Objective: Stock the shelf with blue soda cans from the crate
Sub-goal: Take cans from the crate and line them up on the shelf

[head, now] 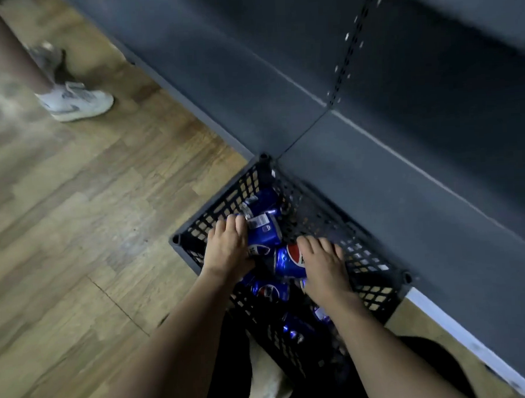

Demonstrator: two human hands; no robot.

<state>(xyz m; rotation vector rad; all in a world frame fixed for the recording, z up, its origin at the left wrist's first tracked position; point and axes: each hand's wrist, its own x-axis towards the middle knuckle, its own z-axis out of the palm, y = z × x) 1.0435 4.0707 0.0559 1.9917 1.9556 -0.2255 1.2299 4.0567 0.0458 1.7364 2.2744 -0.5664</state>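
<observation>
- A black lattice crate (369,287) sits on the floor, one corner tight against the base of a dark grey shelf unit (406,173).
- Blue soda cans (264,233) lie jumbled on their sides inside the crate; none stands on the shelf in view.
- The left hand (229,247) reaches into the crate, its fingers curled over a can near the far-left wall. It seems to grasp that can, though the blur makes the hold hard to confirm.
- The right hand (324,264) lies over a can with a red, white and blue logo (286,263), fingers bent down round its right end, gripping it.
- Another logo can (269,291) lies between the two wrists, and more cans (294,329) sit in shadow in the near part of the crate, partly hidden by the right forearm.
- The crate's tall walls surround the cans on every side.
- A slotted upright (349,46) runs up the back of the shelf unit where two panels meet.
- The floor (73,208) is wood-look planking in brown tones.
- At upper left another person's leg and a white trainer (76,102) stand on the floor, well apart from the crate.
- The wearer's dark clothing (431,363) shows at the lower edge, beside the crate.
</observation>
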